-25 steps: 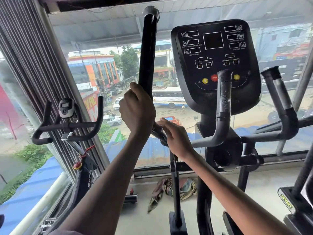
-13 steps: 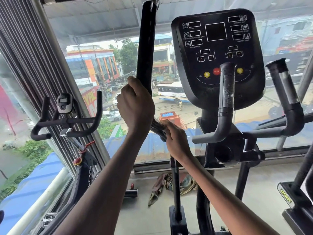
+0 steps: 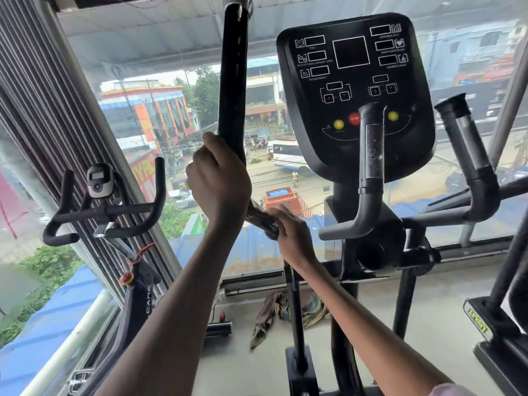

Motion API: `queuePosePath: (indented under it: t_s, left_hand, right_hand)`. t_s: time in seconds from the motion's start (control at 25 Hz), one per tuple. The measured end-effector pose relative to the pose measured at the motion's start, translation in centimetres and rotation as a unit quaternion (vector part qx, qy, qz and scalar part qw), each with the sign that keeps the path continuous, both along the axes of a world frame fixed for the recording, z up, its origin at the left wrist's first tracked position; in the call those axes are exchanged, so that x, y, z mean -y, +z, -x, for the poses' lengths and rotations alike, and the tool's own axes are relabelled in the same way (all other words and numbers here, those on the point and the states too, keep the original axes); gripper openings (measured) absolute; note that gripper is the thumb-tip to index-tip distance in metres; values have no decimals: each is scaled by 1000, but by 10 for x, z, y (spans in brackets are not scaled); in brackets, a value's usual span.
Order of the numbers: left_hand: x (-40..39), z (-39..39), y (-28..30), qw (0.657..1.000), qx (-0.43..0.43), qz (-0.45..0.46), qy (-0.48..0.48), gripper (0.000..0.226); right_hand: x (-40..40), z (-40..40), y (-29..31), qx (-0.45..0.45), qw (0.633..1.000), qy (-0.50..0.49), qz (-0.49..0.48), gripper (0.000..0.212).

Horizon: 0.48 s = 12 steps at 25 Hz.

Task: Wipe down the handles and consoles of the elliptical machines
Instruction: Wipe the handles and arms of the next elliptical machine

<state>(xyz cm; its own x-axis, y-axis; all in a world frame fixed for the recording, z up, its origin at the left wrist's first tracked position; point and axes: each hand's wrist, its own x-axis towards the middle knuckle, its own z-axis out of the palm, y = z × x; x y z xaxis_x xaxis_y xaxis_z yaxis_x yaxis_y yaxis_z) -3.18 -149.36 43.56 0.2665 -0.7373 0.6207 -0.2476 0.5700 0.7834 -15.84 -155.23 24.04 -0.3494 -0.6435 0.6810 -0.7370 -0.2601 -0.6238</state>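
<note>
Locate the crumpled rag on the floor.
Head view, low centre: the crumpled rag lies on the grey floor under the window, behind the black upright post.

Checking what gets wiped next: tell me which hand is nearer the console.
Right. The right hand grips the handle low down, just left of the console; the left hand grips it higher, farther left.

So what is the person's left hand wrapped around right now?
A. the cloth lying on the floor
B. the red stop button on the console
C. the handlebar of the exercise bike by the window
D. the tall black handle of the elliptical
D: the left hand is curled round the tall black handle, well away from the console.
</note>
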Motion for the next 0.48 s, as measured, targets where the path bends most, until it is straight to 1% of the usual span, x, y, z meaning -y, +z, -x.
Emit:
queuePosePath:
  t_s: [0.08,0.12,0.2,0.28,0.36,0.44,0.48]
  left_hand:
    - [3,1,-1,1000,-8,6,-16,81]
    - [5,1,-1,1000,-6,1,-18,83]
    - [7,0,-2,1000,6,-2,0,86]
    - [6,1,-2,1000,3,-2,11,78]
    - [5,2,-1,1000,3,-10,12,62]
    - [3,2,-2,999,1,-24,23,53]
    - [3,1,-2,999,1,-24,26,53]
  right_hand:
    - [-15,-21,-15,29,996,-54,58,44]
    - [-20,-28,-26,25,994,-83,65,50]
    - [-15,-27,-47,6,992,-123,36,56]
    - [2,-9,-53,1,990,-137,-12,56]
    - [14,-4,-48,19,991,-125,-34,48]
    - [13,-22,-37,87,989,-119,-2,41]
    - [8,-33,-37,109,987,-119,25,42]
